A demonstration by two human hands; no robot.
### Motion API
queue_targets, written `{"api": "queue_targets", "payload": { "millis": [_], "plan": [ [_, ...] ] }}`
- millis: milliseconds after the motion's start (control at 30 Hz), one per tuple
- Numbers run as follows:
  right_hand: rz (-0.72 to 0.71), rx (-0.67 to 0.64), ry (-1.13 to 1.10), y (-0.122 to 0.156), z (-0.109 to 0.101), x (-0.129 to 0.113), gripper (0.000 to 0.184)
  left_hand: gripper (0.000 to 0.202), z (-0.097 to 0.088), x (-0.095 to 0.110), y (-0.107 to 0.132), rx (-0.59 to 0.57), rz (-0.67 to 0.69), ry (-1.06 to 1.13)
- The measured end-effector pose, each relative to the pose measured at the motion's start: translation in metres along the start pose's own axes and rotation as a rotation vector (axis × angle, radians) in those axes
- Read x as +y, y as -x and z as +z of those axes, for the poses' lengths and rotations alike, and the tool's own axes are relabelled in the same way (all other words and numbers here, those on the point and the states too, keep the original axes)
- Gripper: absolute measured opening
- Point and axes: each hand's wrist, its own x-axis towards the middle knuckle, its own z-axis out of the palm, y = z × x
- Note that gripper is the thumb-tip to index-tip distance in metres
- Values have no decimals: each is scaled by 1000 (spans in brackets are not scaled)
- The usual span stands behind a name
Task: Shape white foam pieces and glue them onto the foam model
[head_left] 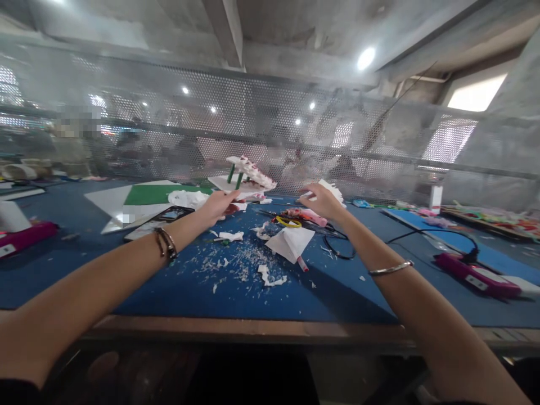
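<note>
My left hand (219, 207) is closed on the near edge of a small handmade model. The model (247, 174) has a white base, green posts and a slanted white top with reddish spots, and is held up over the table. My right hand (320, 199) is over the table to the right, its fingers bent but apart, with nothing visible between them. Behind it lies a stack of white paper pieces (333, 190), partly hidden by the hand. Below, between my hands, are a yellow-handled tool (289, 223), a pink-and-red tool (310, 216) and a folded white sheet (291, 243).
White scraps (270, 277) and crumbs litter the blue tabletop (177, 292). A phone (162, 219) and a green sheet (162, 194) lie left. At right are a purple power strip (476, 275) with a black cable and a blue board (485, 239). A perforated metal screen (253, 124) stands behind.
</note>
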Motion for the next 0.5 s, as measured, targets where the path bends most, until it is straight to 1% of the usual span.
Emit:
{"api": "queue_targets", "payload": {
  "millis": [67,133,200,267,300,400,500],
  "plan": [
    [79,-54,61,9,0,18,27,17,-11,-3,-3,9,-35,-45],
    [175,-114,119,19,4,35,27,16,-19,-5,-2,15,-62,-84],
    [248,-192,148,28,11,46,31,14,-24,-7,0,8,-80,-113],
    [295,-257,154,32,19,52,42,14,-25,-9,3,2,-95,-135],
    [316,-274,157,33,23,53,43,15,-24,-10,4,-1,-104,-143],
    [373,-270,165,31,35,52,29,17,-22,-15,5,-5,-132,-154],
    [400,-228,148,28,44,53,29,17,-20,-20,6,-5,-157,-147]
  ]
}}
